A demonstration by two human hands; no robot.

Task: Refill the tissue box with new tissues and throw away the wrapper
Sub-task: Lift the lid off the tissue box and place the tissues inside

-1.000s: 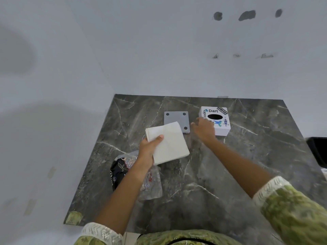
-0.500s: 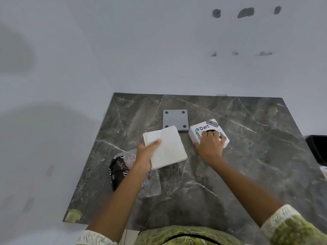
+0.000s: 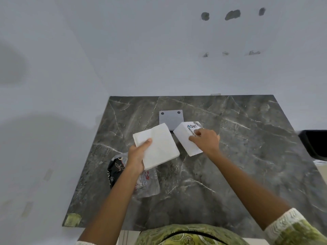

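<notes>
left hand (image 3: 136, 156): gripping tissue stack (image 3: 157, 145) above the surface (image 3: 230, 165) | right hand (image 3: 206, 140): clasping tilted tissue box (image 3: 185, 138), just beside the stack | wrapper (image 3: 141, 177): flat on surface under left wrist | grey plate (image 3: 170, 119): behind both

Tissue box (image 3: 188, 140): your right hand (image 3: 206, 141) has pulled it off the far bench spot toward you and tipped it up, corner raised.
Grey plate (image 3: 171, 119): its near edge is now partly covered by the box and the tissue stack (image 3: 156, 145).
</notes>
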